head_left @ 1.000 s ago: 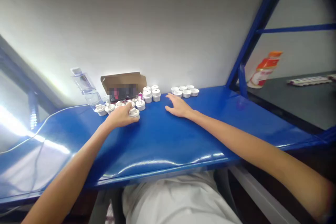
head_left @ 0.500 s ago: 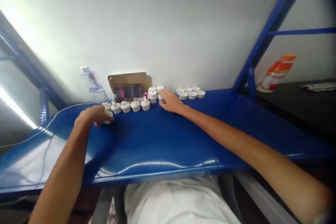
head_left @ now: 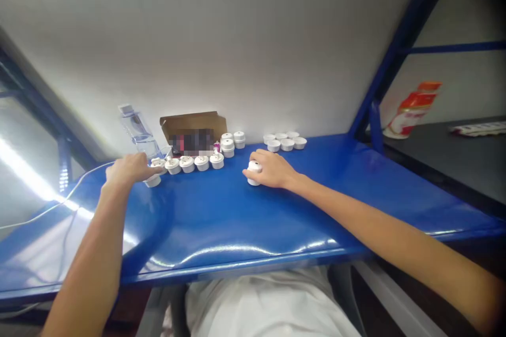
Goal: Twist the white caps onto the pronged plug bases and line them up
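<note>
My left hand [head_left: 131, 169] is at the left end of the row, its thumb across the top of a white round plastic piece [head_left: 153, 181]; its other fingers are partly hidden. Beside it runs a row of white round bases with fittings on top [head_left: 187, 164]. My right hand [head_left: 272, 169] wraps round a white capped round plastic housing [head_left: 254, 174], low over the blue table [head_left: 221, 210]. More capped housings [head_left: 227, 148], some stacked, stand behind the row's right end. To the right, several shallow white cups [head_left: 286, 144] sit in two rows.
An open cardboard box [head_left: 193, 118] stands against the wall, beside a clear plastic bottle [head_left: 142, 134]. A white cable [head_left: 85, 175] crosses the table's left side. Blue frame posts [head_left: 399, 52] rise at both sides. A red bottle with orange cap [head_left: 414, 110] stands on a black surface at right.
My right hand has moved from the stacked housings toward me, bringing one capped housing with it. My left hand has shifted slightly left and its thumb now stretches over the piece.
</note>
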### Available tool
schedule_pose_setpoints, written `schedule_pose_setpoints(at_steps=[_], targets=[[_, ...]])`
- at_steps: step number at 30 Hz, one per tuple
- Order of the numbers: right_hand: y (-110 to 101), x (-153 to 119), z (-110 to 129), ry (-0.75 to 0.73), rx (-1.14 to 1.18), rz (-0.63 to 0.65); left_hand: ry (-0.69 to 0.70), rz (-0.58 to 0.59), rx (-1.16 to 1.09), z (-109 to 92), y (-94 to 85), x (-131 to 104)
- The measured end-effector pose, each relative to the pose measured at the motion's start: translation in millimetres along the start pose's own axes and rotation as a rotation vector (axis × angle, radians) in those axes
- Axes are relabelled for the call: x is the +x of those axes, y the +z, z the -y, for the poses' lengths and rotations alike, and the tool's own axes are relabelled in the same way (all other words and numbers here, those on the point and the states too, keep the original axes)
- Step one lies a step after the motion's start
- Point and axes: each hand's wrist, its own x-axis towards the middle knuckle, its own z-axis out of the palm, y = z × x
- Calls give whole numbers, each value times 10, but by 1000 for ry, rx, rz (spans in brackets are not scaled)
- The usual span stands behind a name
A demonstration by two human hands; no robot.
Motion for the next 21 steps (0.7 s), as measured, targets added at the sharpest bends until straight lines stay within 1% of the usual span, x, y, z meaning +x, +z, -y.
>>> schedule_pose_setpoints(at_steps=[1, 2, 3, 5, 6, 7, 8, 9, 10, 11, 13, 14, 15, 16, 17, 18, 20, 21], targets=[[15, -2, 28, 35, 84, -5, -93, -44, 204, -142, 27, -45], [35, 3, 63, 80, 186, 4, -86, -67, 315, -311, 83, -105], [57, 12, 101, 129, 297, 32, -14, -82, 334, -497, 168, -181], [98, 24, 181, 219, 523, 120, 185, -131, 223, -879, 412, -381], [114, 21, 217, 254, 628, 173, 282, -129, 149, -1053, 551, -500], [127, 13, 248, 287, 727, 218, 409, -63, 53, -1203, 688, -621], [138, 1, 272, 322, 823, 255, 542, 41, -62, -1322, 810, -735], [146, -14, 290, 355, 918, 290, 638, 129, -163, -1407, 912, -835], [153, -29, 303, 386, 1013, 335, 682, 168, -235, -1459, 988, -912], [160, -41, 313, 411, 1100, 392, 673, 176, -300, -1481, 1037, -961], [171, -55, 330, 424, 1243, 472, 597, 206, -387, -1460, 1073, -979], [172, -56, 338, 399, 1286, 470, 544, 203, -426, -1430, 1072, -955], [168, -53, 344, 349, 1296, 426, 491, 193, -469, -1398, 1070, -916], [158, -47, 346, 272, 1262, 339, 436, 180, -524, -1367, 1071, -870], [142, -39, 338, 168, 1176, 232, 376, 175, -597, -1342, 1081, -822], [122, -28, 319, 47, 1043, 131, 309, 189, -688, -1322, 1101, -776], [77, 0, 231, -185, 691, -23, 159, 277, -890, -1293, 1157, -699], [60, 17, 163, -263, 524, -74, 82, 330, -983, -1278, 1185, -668]])
